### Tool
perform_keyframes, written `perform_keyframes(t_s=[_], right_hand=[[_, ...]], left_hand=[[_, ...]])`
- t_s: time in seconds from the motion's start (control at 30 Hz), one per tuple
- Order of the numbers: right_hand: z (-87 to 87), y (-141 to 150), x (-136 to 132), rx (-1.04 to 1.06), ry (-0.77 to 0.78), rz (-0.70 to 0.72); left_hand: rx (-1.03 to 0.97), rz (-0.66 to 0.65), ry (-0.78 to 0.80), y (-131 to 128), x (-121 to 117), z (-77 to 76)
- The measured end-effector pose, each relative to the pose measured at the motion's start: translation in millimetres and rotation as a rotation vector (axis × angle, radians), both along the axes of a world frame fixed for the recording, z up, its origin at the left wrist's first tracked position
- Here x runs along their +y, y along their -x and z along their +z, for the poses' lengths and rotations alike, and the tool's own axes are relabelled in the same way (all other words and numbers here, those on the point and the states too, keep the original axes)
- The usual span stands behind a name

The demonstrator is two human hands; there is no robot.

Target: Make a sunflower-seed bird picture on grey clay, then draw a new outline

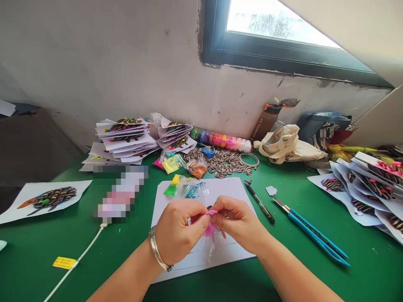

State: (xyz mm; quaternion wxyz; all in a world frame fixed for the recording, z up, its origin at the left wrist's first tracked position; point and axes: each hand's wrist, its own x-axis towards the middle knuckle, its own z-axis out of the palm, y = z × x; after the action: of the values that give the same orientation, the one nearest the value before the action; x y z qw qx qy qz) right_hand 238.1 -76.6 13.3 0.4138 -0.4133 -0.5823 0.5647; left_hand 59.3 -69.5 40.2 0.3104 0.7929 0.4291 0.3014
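Both hands meet above a stack of white paper (229,188). Between them is a small transparent plastic bag with pink modelling clay (209,230). The fingers of my left hand (180,226) pinch it from one side, and my right hand (242,222) pinches it from the other. A small dark tip shows at the fingertips; I cannot tell what it is. The bag's loose end hangs over the paper. Just beyond my hands lie a bag with blue clay bits (195,191) and a lump of green clay (170,191).
A black pen (260,202) and a blue utility knife (311,233) with its blade out lie right of the paper. Sunflower seeds (225,161) are heaped behind. Stacked seed pictures (126,140) stand back left, others (371,188) at right. A white cable (82,253) runs at left.
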Motion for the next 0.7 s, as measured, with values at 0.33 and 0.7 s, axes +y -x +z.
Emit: perform_keyframes(t_s=[0.33,0.7], right_hand=[[16.6,-8.8,-1.9,-0.102,-0.007,0.028],[10.9,-5.6,-3.4,-0.023,-0.003,0.016]], left_hand=[[0.006,0.007,-0.041,-5.4,-2.0,-4.4],[-0.049,-0.005,0.044,-5.3,-6.0,1.4]])
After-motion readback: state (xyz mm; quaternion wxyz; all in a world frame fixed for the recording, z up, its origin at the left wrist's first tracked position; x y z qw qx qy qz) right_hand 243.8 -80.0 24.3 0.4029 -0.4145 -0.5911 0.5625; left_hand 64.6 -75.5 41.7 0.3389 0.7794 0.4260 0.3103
